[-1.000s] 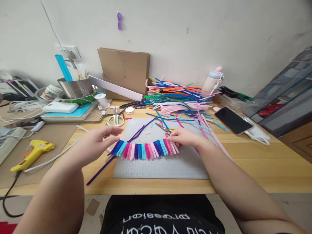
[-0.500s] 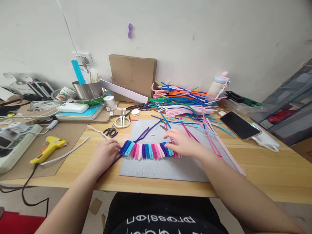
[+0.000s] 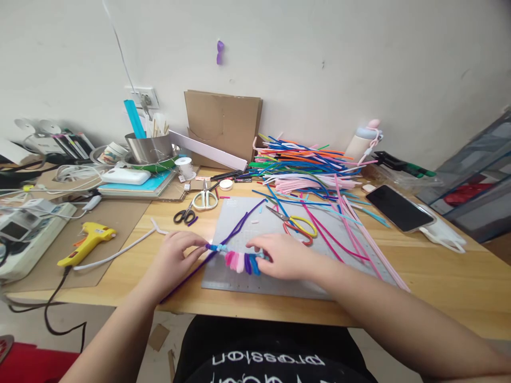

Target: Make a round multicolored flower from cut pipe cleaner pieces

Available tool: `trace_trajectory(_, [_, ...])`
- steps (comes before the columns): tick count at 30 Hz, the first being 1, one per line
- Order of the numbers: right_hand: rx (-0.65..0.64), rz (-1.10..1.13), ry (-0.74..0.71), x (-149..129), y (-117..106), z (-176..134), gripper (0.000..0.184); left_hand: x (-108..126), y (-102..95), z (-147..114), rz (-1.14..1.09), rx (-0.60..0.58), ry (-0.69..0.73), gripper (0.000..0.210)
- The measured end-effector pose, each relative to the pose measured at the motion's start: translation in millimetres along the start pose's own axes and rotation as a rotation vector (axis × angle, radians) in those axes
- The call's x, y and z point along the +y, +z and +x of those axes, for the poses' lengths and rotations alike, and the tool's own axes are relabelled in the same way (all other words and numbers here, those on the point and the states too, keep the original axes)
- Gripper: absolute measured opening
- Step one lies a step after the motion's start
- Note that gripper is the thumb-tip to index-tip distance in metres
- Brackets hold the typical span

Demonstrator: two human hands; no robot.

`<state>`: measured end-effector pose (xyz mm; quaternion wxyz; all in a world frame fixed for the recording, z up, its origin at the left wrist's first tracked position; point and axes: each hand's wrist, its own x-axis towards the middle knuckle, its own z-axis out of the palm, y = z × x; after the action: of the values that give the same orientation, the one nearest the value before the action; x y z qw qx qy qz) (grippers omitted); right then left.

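A row of looped pipe cleaners (image 3: pixel 239 261) in pink, purple, blue and light blue stretches between my hands over the grey cutting mat (image 3: pixel 239 282). My left hand (image 3: pixel 179 258) pinches its left end, where the strip looks thin and the loops are turned away. My right hand (image 3: pixel 283 256) is closed round its right part, thumb in front, hiding that end. Just beyond the right hand lie scissors (image 3: pixel 297 223) with yellow and orange handles. Purple pipe cleaners (image 3: pixel 239 226) lie behind the row, and another runs under my left hand.
A heap of coloured pipe cleaners (image 3: pixel 307 165) fills the back. A yellow glue gun (image 3: pixel 90 242) and a power strip (image 3: pixel 35 239) stand left. Black scissors (image 3: pixel 184 214) and white-handled scissors (image 3: pixel 205 199) lie beyond my left hand. A phone (image 3: pixel 399 207) lies right.
My right hand has come left and nearer and now grips the row, uncovering the scissors. The row is shorter to view and its left loops have turned.
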<state>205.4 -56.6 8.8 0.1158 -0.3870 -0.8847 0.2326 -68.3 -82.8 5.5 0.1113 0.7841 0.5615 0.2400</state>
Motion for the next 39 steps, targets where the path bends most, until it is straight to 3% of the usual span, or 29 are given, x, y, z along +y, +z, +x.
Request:
trace_trajectory(4, [-0.271, 0.384, 0.123, 9.5, -31.8, 6.0, 0.036, 21.3, -11.9, 10.2, -0.193, -0.199, -0.119, 0.032])
trace_trajectory(6, [-0.333, 0.375, 0.176, 14.8, -41.5, 7.7, 0.034, 28.5, -12.4, 17.0, -0.210, -0.302, -0.190, 0.035])
trace_trajectory(10, [-0.259, 0.115, 0.017, 20.7, -42.0, -6.4, 0.038, 30.1, -7.2, 23.3, -0.164, -0.320, -0.213, 0.032])
trace_trajectory(12, [-0.237, 0.002, -0.064, 23.1, -34.1, -20.8, 0.057, 25.7, -6.1, 20.0, -0.165, -0.328, -0.202, 0.030])
trace_trajectory(14, [-0.200, -0.127, -0.036, 26.9, -23.6, -35.3, 0.074, 19.2, -6.3, 13.4, -0.186, -0.351, -0.180, 0.030])
trace_trajectory(19, [-0.073, -0.176, -0.043, 37.4, -0.7, -52.1, 0.054, 7.2, 1.6, -7.7, -0.247, -0.398, -0.188, 0.034])
trace_trajectory(24, [0.007, -0.114, -0.046, 39.7, 8.9, -47.3, 0.055, 23.4, 29.1, -26.3, -0.085, -0.194, -0.173, 0.071])
trace_trajectory(27, [0.017, -0.097, -0.057, 40.9, 10.5, -43.7, 0.056, 36.1, 41.6, -30.9, 0.028, -0.173, -0.166, 0.078])
trace_trajectory(33, [0.010, -0.069, -0.076, 46.1, 8.3, -37.8, 0.056, 28.4, 39.6, -12.4, 0.001, -0.337, -0.106, 0.062])
trace_trajectory(39, [0.073, -0.078, -0.024, 47.7, 7.6, -30.7, 0.053, 6.7, 41.4, 30.5, 0.021, -0.314, -0.121, 0.054])
